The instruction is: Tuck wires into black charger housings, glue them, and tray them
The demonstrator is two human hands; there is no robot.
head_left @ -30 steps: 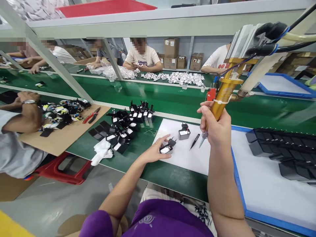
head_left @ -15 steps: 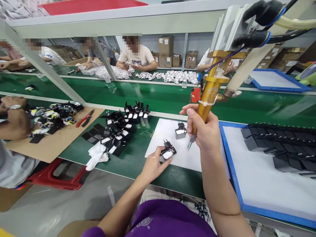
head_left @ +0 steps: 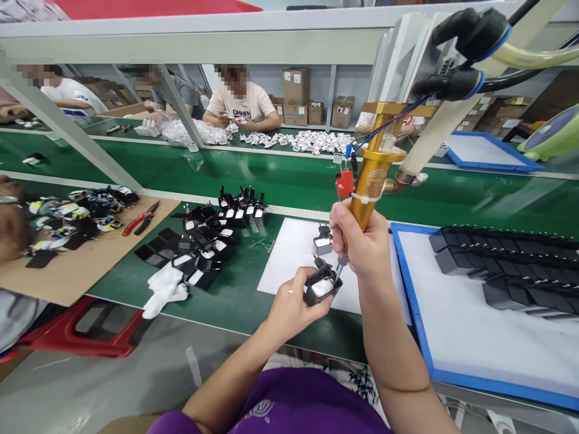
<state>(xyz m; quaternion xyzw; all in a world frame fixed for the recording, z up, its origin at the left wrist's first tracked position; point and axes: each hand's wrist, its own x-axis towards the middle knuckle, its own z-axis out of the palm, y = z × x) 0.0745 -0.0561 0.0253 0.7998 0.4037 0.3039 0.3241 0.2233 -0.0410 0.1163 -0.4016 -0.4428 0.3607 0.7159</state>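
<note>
My left hand point(head_left: 296, 304) grips a black power adapter point(head_left: 322, 290) by its sides, its open face turned up and a white patch showing inside. Closed around the gold barrel of a glue dispensing gun point(head_left: 367, 181) is my right hand point(head_left: 368, 238). The gun's thin nozzle point(head_left: 340, 265) points down at the adapter's inner edge, seemingly touching it. Behind my hands, a second open adapter point(head_left: 322, 242) sits on the white sheet point(head_left: 275, 265), partly hidden by my right fingers.
Many open adapters point(head_left: 203, 229) crowd the green bench to the left, near a white glove point(head_left: 165, 286). Rows of black adapters point(head_left: 497, 259) fill part of a blue-edged tray point(head_left: 427, 337) on the right. Red-handled pliers point(head_left: 141, 218) lie on cardboard point(head_left: 90, 271). Co-workers sit opposite and at left.
My left hand has lifted the adapter and tilted it toward the gun. The gun's nozzle has come down from above the white sheet to the adapter's edge. The view has shifted slightly.
</note>
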